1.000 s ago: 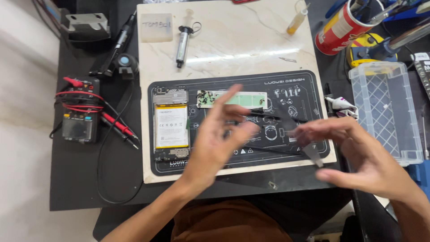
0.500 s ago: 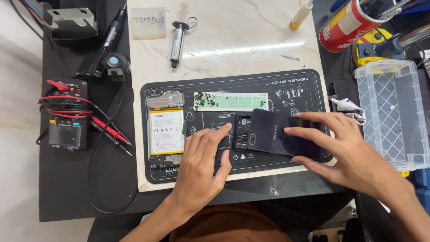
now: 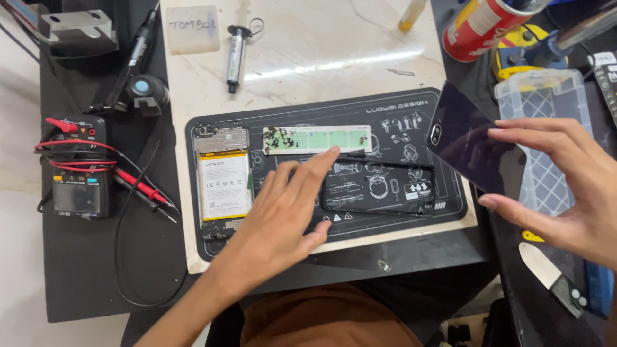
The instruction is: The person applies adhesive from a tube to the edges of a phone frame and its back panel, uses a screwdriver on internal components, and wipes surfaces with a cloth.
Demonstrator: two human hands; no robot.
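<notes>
Nearest the body, the left hand (image 3: 283,212) lies flat and released on the black repair mat (image 3: 450,205), fingertips touching a thin black phone frame (image 3: 379,186). The right hand (image 3: 565,186) pinches a dark phone back cover (image 3: 472,151) by its edges, held off the mat's right side above a clear plastic organizer box (image 3: 546,122). That light edge grip could let the cover slip onto the box. Beside the left hand lies an opened phone with its battery (image 3: 223,183); a screw strip (image 3: 318,138) sits just beyond. Farther off stand a syringe (image 3: 236,54) and a red can (image 3: 485,22); a multimeter (image 3: 77,177) sits left.
</notes>
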